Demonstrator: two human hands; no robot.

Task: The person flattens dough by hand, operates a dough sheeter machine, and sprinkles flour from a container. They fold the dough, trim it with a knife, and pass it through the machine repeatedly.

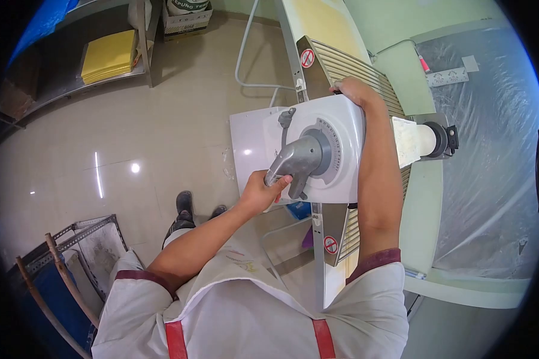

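Observation:
A white machine head (pixel 346 137) with a round numbered dial (pixel 328 152) sits across a long belt frame. My left hand (pixel 263 191) is closed round the grey metal handle (pixel 299 157) at the dial, its thumb on the handle. Over the machine's far edge reaches my right arm, with my right hand (pixel 356 91) at the far corner, its fingers bent against a small black part that I cannot make out. A thinner grey lever (pixel 285 122) stands beside the handle.
Metal guard grilles (pixel 356 72) flank the machine. A white roller (pixel 419 140) lies to its right, before a plastic-covered panel (pixel 485 161). Yellow sheets (pixel 109 55) lie on a steel shelf (pixel 72 87) at upper left. A metal rack (pixel 96 221) with wooden handles stands at lower left.

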